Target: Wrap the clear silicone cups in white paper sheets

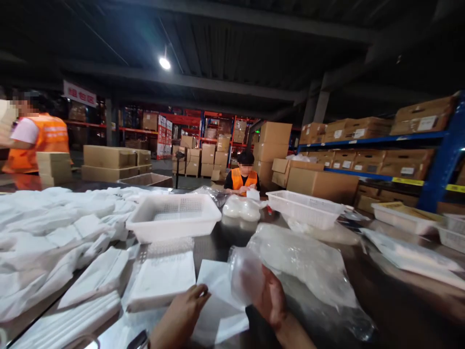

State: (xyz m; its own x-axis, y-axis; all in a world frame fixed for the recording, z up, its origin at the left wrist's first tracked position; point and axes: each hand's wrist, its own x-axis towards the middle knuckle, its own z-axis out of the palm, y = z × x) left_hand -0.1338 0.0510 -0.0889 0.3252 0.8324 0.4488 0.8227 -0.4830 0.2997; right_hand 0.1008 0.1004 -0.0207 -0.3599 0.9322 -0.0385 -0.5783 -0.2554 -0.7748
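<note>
My right hand (pixel 271 296) is wrapped round the side of a translucent round plastic container (pixel 245 276), tilted above the table; it looks blurred, and I cannot tell whether it is one piece or a nested stack. Just left of it, my left hand (pixel 185 310) pinches the left edge of a white paper sheet (pixel 218 281), which lies partly folded beneath the container. A stack of flat white packets (pixel 165 274) sits beyond my left hand. To the right of my right hand lies a large clear plastic bag (pixel 301 257) with pale rounded things inside.
White plastic baskets stand at the back left (pixel 174 228) and back right (pixel 308 211). White packets (pixel 61 232) heap up at left. Across the table sits a person in an orange vest (pixel 238 179), behind bagged round containers (pixel 241 208). Another person (pixel 51 138) stands far left.
</note>
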